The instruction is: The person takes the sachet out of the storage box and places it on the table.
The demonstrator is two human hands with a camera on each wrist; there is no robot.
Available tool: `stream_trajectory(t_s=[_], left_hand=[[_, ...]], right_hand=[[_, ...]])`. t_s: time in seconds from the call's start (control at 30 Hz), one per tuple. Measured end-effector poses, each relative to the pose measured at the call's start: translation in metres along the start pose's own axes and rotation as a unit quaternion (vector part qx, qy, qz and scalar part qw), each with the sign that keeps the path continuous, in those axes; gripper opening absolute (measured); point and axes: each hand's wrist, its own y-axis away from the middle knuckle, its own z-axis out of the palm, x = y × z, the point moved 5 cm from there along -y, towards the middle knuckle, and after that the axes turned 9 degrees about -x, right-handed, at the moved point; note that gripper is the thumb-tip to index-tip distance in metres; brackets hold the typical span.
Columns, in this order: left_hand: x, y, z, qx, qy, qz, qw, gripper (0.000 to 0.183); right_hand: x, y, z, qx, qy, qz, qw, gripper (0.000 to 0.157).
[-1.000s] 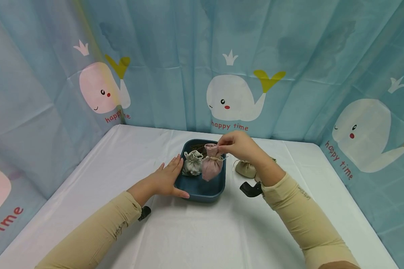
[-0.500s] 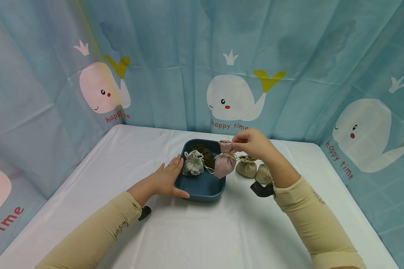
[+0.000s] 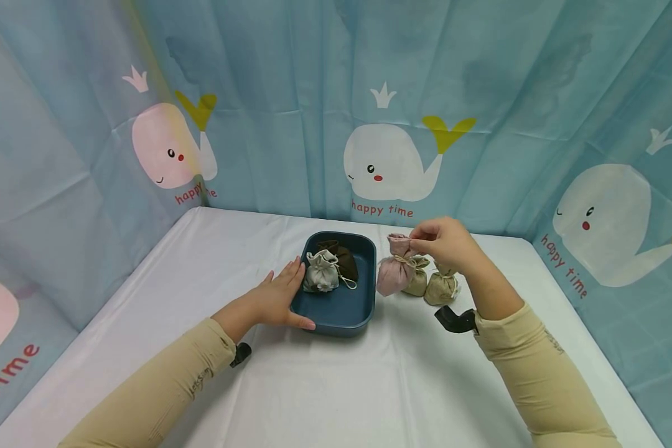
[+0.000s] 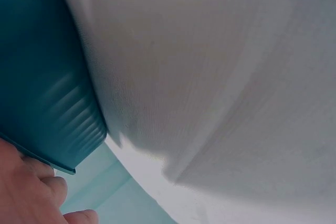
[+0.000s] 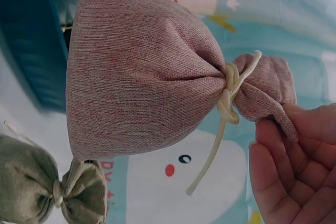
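Note:
A pink drawstring pouch (image 5: pixel 142 72), tied with cream cord, hangs from my right hand (image 3: pixel 445 244). Thumb and fingers pinch its gathered top edge in the right wrist view. The pouch is just right of the blue bin (image 3: pixel 336 314), overlapping an olive pouch (image 3: pixel 417 283) in the head view. My left hand (image 3: pixel 280 297) lies along the bin's left side, fingers straight, thumb at the front rim. Inside the bin, a pale floral pouch (image 3: pixel 321 274) and a dark brown pouch (image 3: pixel 347 264) sit towards the back left.
Another olive pouch (image 3: pixel 441 288) stands on the white-covered table (image 3: pixel 325 392), beneath my right hand. A blue curtain (image 3: pixel 280 155) with printed whales hangs behind and along both sides of the table.
My right hand has carried the pink pouch rightward, from above the bin to beyond its right rim. The brown pouch has come into fuller view. My left hand stays put.

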Motion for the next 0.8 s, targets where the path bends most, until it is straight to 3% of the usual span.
stream_trajectory(t_s=[0.5, 0.8], left_hand=[[-0.002, -0.001, 0.001, 0.003, -0.003, 0.000, 1.0000, 0.130], [-0.007, -0.007, 0.007, 0.005, 0.004, -0.010, 0.9999, 0.131]], right_hand=[[0.018, 0.013, -0.006, 0.013, -0.024, 0.030, 0.999, 0.012], [0.035, 0.017, 0.003, 0.014, -0.026, 0.056, 0.998, 0.014]])
